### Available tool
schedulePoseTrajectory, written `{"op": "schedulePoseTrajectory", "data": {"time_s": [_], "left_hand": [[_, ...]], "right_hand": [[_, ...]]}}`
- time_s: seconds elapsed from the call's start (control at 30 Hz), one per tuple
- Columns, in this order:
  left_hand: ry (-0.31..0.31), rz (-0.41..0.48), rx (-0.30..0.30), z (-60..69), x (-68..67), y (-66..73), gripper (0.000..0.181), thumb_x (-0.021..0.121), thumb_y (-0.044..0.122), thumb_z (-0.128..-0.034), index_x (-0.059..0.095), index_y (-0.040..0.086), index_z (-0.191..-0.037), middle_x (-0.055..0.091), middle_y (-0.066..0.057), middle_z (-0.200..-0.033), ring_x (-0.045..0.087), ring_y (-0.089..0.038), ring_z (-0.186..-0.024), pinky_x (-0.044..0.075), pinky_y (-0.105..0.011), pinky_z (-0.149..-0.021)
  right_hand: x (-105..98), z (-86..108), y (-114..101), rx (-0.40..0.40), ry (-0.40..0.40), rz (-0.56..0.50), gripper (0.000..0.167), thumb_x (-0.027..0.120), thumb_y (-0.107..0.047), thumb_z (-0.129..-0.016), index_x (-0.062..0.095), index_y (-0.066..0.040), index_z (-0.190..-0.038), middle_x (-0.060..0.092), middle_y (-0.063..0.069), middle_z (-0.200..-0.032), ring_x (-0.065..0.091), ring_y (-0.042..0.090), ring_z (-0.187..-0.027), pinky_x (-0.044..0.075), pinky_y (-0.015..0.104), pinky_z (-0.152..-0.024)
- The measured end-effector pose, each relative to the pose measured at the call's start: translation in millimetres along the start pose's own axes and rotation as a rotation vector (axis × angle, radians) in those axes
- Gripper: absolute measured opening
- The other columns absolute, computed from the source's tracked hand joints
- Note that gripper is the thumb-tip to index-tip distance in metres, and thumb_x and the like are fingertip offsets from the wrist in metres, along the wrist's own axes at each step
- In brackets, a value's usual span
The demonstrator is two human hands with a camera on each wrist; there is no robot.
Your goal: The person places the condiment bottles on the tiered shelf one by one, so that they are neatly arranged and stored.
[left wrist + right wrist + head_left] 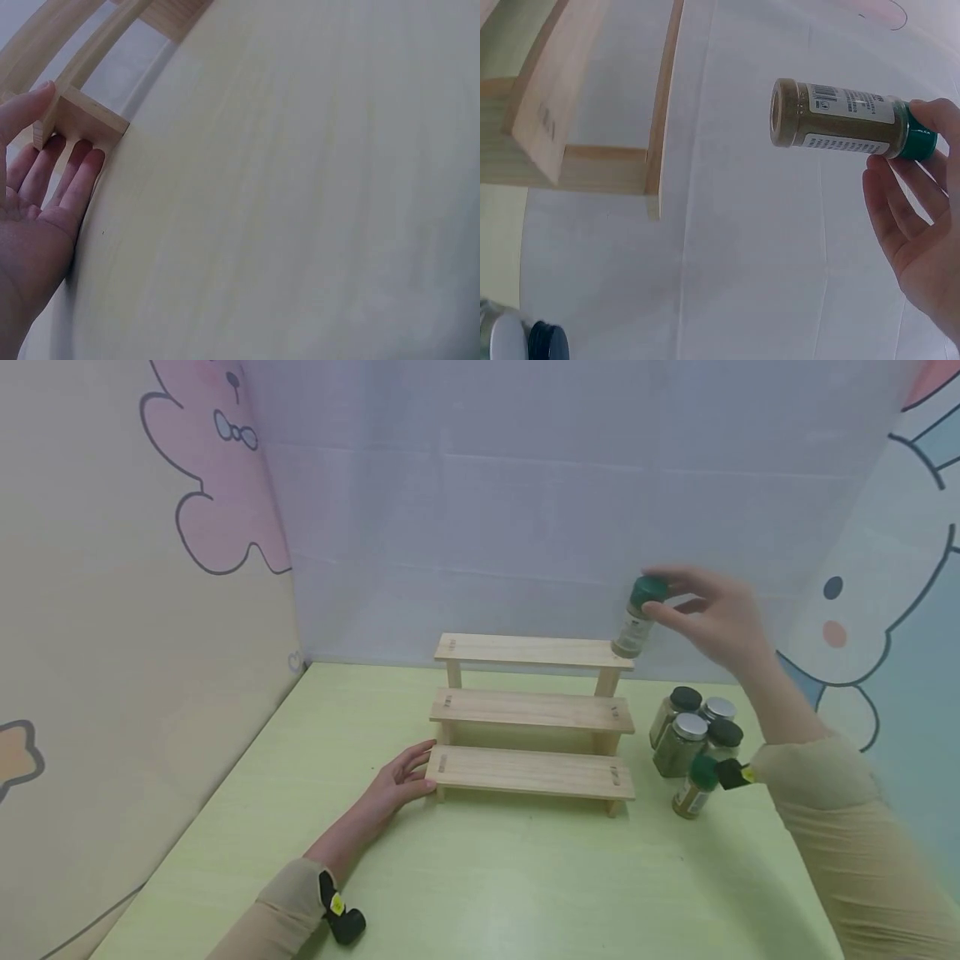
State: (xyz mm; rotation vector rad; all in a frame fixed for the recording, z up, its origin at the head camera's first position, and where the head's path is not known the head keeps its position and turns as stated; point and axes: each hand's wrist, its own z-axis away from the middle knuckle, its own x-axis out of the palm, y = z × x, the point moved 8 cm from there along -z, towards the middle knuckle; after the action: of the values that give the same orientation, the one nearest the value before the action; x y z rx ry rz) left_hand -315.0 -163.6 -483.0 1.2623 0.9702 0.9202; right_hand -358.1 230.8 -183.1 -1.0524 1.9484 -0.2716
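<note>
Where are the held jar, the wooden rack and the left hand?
Held jar (847,120): right wrist view, side of its body.
Wooden rack (532,708): head view, top face of its middle shelf.
Left hand (394,782): head view, back of the hand.

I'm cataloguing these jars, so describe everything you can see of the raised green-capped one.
The jar is a clear cylinder, glass or plastic, with brownish contents, a green cap and a white printed label with a barcode. The right-hand grip holds it aloft by the cap, base down, near but clear of the top shelf.
</note>
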Motion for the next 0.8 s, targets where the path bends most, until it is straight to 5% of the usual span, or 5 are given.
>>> {"op": "schedulePoseTrajectory", "data": {"time_s": [0.23,0.5,0.8], "left_hand": [[0.000,0.003,-0.004,-0.4,-0.1,-0.3,0.071,0.065,0.015,-0.0944,0.030,0.021,-0.155,0.033,-0.013,-0.161,0.047,-0.034,-0.138,0.045,-0.031,-0.103],[0.014,0.001,-0.017,1.8,-2.5,-1.8,0.070,0.066,0.015,-0.0937,0.032,0.024,-0.154,0.034,-0.011,-0.160,0.048,-0.033,-0.137,0.046,-0.030,-0.102],[0.002,-0.010,0.011,2.5,-3.8,-0.9,0.069,0.065,0.014,-0.0947,0.031,0.020,-0.155,0.034,-0.015,-0.160,0.049,-0.036,-0.136,0.046,-0.030,-0.101]], "right_hand": [[29.6,-28.0,-14.8,-0.029,0.039,-0.102,0.043,0.076,-0.020,-0.087,0.064,-0.015,-0.129,0.063,-0.024,-0.108,0.063,-0.005,-0.093,0.050,0.011,-0.077],[73.9,-47.1,-22.0,-0.052,0.016,-0.203,0.040,0.074,-0.017,-0.088,0.061,-0.010,-0.125,0.067,0.004,-0.116,0.064,0.000,-0.094,0.052,0.015,-0.078],[121.5,-57.7,-19.6,-0.057,0.026,-0.275,0.041,0.073,-0.018,-0.090,0.061,-0.011,-0.128,0.066,0.008,-0.123,0.065,0.024,-0.105,0.052,0.021,-0.077]]}}
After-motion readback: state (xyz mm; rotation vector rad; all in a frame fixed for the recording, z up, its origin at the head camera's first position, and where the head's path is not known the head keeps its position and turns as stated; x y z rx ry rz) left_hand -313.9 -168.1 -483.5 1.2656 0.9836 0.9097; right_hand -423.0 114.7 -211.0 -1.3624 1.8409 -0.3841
